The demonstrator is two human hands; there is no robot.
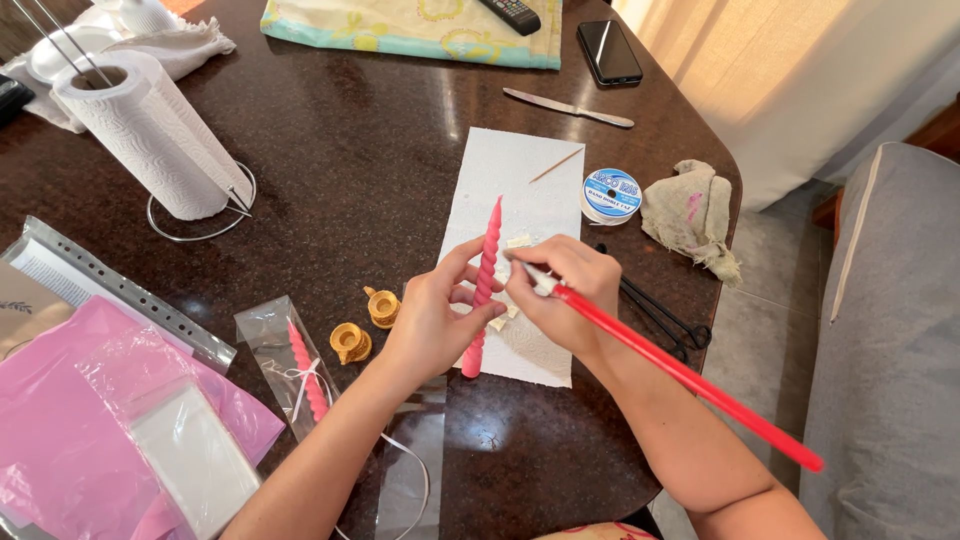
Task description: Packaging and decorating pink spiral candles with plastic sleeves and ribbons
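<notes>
Pink spiral candle (pixel 484 290) upright over white paper towel (pixel 520 175) near table's middle, pinched in left hand (pixel 432 318) fingers. Right hand (pixel 562 292) closed around red brush (pixel 680 372), tip at candle. Two gold holders (pixel 366 324) just left.

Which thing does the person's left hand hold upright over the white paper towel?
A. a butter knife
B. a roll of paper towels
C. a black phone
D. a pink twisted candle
D: the left hand grips the pink twisted candle with its base on the white paper towel, while the right hand works at it with a long red tool.
</notes>
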